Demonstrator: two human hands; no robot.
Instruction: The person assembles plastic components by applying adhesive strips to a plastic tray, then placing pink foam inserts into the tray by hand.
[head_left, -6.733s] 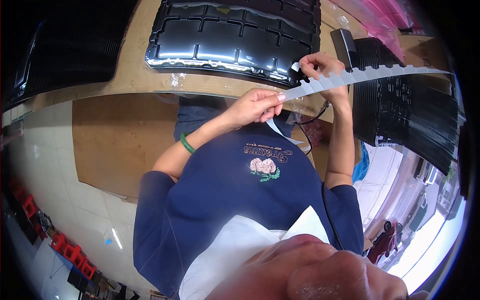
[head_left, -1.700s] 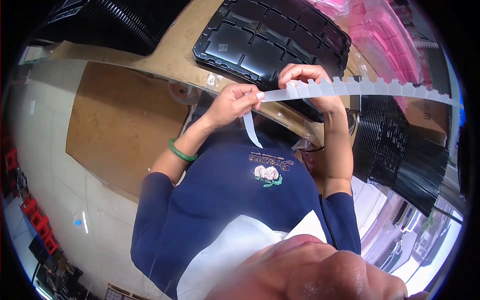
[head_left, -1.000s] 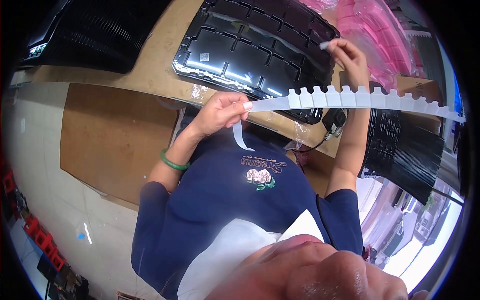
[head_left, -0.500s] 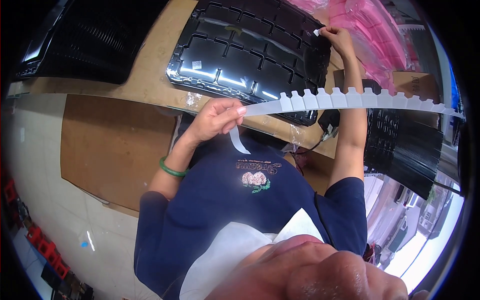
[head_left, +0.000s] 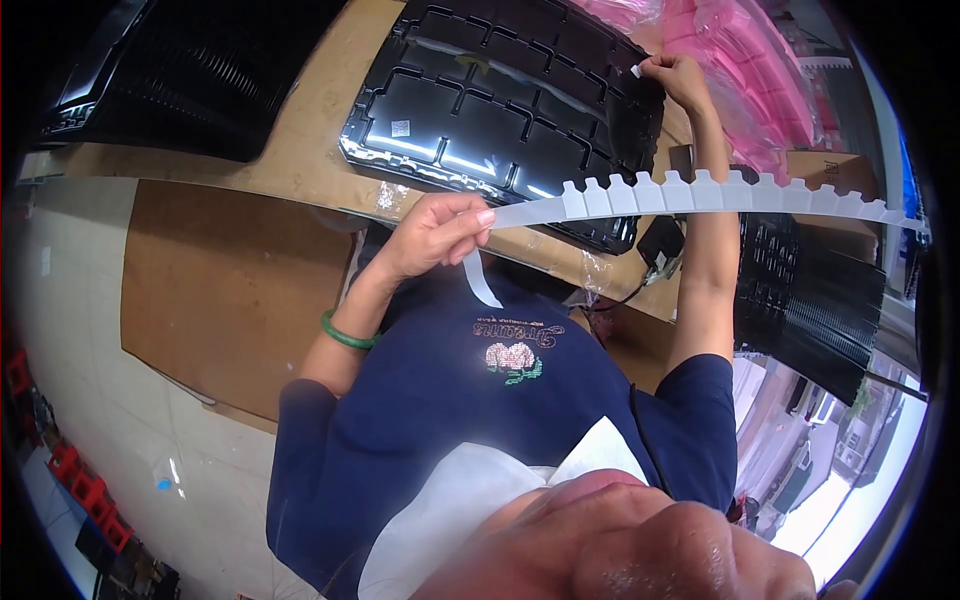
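My left hand [head_left: 440, 235] is closed in front of my chest, pinching a long white strip of label backing [head_left: 525, 213]. A short tail of it curls down below my fingers, while the rest stretches right, over my right forearm, with a row of white tabs along its upper edge. At the far right edge of a glossy black molded plastic tray [head_left: 480, 125], my right hand [head_left: 685, 82] pinches a small white sticker [head_left: 636, 71]. A small pale square label [head_left: 401, 129] sits on the tray's left part.
Another black plastic tray [head_left: 190, 90] is at the far left of the brown table [head_left: 290, 180]. Pink packaging [head_left: 725, 60] in clear film stands at the far right. Below it are a cardboard box [head_left: 830, 170] and a ribbed black tray [head_left: 800, 290]. A brown board [head_left: 230, 280] lies lower left.
The whole view has shifted slightly. My right hand appears a little lower and further right, still pinching the sticker near the tray's edge. My left hand keeps its hold on the strip.
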